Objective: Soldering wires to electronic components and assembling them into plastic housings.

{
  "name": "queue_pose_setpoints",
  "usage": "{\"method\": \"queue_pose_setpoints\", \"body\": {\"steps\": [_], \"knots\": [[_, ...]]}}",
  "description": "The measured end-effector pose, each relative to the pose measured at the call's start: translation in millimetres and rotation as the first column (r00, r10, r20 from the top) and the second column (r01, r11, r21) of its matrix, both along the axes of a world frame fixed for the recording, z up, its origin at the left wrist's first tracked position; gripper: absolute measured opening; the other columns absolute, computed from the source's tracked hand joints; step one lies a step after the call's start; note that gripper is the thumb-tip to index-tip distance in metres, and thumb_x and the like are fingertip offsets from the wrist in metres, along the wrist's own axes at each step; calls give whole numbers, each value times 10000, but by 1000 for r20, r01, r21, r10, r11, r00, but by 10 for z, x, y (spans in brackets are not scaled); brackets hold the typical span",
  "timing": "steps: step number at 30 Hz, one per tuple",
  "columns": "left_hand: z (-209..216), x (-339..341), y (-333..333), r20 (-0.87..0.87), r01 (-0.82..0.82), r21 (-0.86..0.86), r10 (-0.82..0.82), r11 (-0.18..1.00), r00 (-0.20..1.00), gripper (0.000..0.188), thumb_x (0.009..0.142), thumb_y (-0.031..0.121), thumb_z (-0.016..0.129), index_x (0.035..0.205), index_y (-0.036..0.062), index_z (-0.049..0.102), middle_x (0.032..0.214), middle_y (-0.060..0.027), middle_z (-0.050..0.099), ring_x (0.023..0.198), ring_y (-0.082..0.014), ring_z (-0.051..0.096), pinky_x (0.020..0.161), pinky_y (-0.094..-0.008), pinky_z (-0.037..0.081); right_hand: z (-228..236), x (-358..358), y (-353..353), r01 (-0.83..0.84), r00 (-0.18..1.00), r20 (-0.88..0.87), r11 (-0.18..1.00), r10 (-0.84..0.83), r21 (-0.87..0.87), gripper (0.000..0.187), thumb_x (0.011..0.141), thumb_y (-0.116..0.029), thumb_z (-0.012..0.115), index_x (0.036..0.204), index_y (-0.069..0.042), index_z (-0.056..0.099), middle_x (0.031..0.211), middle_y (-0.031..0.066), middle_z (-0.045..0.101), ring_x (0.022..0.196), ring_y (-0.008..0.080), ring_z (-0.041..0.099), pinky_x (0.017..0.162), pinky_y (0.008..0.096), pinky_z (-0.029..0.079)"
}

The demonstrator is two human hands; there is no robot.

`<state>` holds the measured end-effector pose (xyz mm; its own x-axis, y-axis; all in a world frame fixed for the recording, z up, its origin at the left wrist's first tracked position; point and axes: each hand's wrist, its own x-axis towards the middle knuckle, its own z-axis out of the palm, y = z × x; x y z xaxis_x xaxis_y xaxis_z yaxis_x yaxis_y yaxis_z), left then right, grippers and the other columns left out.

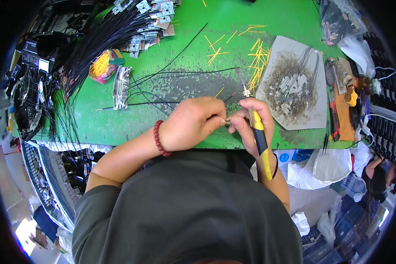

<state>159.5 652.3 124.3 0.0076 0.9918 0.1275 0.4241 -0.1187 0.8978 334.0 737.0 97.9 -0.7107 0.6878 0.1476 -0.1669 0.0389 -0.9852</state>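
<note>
My right hand point(256, 121) is wrapped round a yellow-and-black soldering iron point(260, 138), its metal tip pointing away from me. The thumb and fingers of that hand also meet my left fingertips at a tiny brownish piece point(227, 122), too small to name. My left hand point(191, 123) is closed in a pinch on that piece, and its palm hides what lies beneath. Thin black wires point(154, 103) run toward my left hand from a shiny, clear-and-silver part point(122, 88) lying on the green tabletop point(163, 127).
Thin yellow tubes point(258, 66) lie scattered beyond my right hand, near a grey, scorched board point(314, 105). At left are a small container of yellow tubes point(101, 65) and a large bundle of black wires point(103, 37) with small white boards. Red-handled cutters point(335, 123) lie far right.
</note>
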Motion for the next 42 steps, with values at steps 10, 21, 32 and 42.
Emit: {"method": "queue_pose_setpoints", "body": {"steps": [10,21,32,42], "knots": [[25,17,-28,-29,-186,-25,185,982,982,79,742,38,661,772,25,588,727,-101,582,652,-258,597,577,-337,471,-48,52,-96,225,974,-72,954,-215,196,328,824,83,599,1108,-4,458,836,126,640,751,164,656,618,261,534],[-43,60,-74,-60,-174,44,176,984,982,106,726,30,664,777,42,572,733,-88,557,668,-259,586,570,-343,461,-70,23,-165,211,976,-73,973,-204,98,368,802,98,610,1123,0,459,907,125,621,783,168,657,639,259,526],[-101,94,-89,-52,-178,122,185,976,981,113,719,-27,667,773,31,586,711,-73,541,628,-207,520,532,-299,395,5,-29,-95,160,987,-1,985,-160,59,410,809,54,626,1165,-29,441,824,101,629,714,98,591,601,203,453],[-116,76,-78,-65,-157,72,162,985,985,124,722,21,668,792,47,568,754,-86,555,687,-281,576,591,-358,460,-3,-83,-61,139,983,72,945,-167,296,315,779,41,665,1068,-39,569,746,42,626,653,80,597,577,223,480]]}}
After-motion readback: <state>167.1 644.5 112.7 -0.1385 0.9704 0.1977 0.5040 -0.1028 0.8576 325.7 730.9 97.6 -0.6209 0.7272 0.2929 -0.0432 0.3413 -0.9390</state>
